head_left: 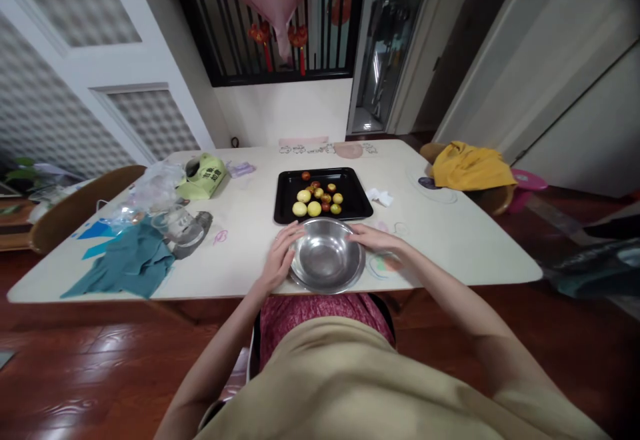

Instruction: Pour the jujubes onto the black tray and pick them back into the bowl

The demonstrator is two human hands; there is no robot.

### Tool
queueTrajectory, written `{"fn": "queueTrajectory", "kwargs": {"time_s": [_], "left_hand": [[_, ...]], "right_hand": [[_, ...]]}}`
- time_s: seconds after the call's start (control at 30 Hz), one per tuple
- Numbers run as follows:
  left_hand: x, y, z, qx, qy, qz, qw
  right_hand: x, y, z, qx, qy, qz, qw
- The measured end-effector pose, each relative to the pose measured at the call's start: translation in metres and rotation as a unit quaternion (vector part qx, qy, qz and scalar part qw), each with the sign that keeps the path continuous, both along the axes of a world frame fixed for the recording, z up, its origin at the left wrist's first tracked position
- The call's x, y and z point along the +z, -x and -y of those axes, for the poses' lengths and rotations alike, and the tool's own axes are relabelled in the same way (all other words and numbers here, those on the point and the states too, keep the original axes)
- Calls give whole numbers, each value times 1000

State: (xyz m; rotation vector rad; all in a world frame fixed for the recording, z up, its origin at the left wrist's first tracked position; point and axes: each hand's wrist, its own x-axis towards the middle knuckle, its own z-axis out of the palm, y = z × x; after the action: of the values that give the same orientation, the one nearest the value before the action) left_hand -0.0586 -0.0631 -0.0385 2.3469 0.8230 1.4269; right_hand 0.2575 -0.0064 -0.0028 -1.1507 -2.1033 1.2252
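A shiny stainless steel bowl [327,257] with nothing in it stands at the near edge of the table. My left hand [281,255] holds it by the left side, fingers along the rim. On the opposite side my right hand [370,236] grips the upper right rim. Just beyond the bowl lies a black baking tray [353,193], its near edge close to the rim. Several pale yellow round fruits [314,209] sit in the tray's lower left. Several small red and green fruits [326,198], perhaps jujubes or cherry tomatoes, are clustered in its middle.
To the left are a teal cloth [127,260], a clear glass jar [177,225], a plastic bag [159,183] and a green-yellow bag [204,177]. A crumpled tissue [380,197] lies right of the tray. A yellow garment [470,167] covers a chair.
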Motion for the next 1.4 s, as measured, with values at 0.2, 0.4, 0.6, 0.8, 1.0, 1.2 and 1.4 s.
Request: {"fn": "queueTrajectory", "kwargs": {"time_s": [0.2,0.4,0.6,0.8,1.0,1.2,1.4], "left_hand": [[1,-4,3,-38,2,-19,999],[1,-5,4,-43,-6,-15,999],[2,-6,6,-42,-7,-21,999],[2,-6,7,-40,10,-28,999],[4,-6,9,-31,21,-35,999],[5,-6,9,-31,18,-32,999],[6,-5,10,-19,30,-40,999]], "right_hand": [[20,14,-39,-222,-199,169,940],[17,39,-64,-240,-193,301,903],[2,44,-65,-244,-182,265,915],[7,32,-42,-201,-286,47,936],[17,35,24,-125,-320,-8,939],[6,51,57,-49,-326,140,933],[-7,63,46,-90,-316,248,911]]}}
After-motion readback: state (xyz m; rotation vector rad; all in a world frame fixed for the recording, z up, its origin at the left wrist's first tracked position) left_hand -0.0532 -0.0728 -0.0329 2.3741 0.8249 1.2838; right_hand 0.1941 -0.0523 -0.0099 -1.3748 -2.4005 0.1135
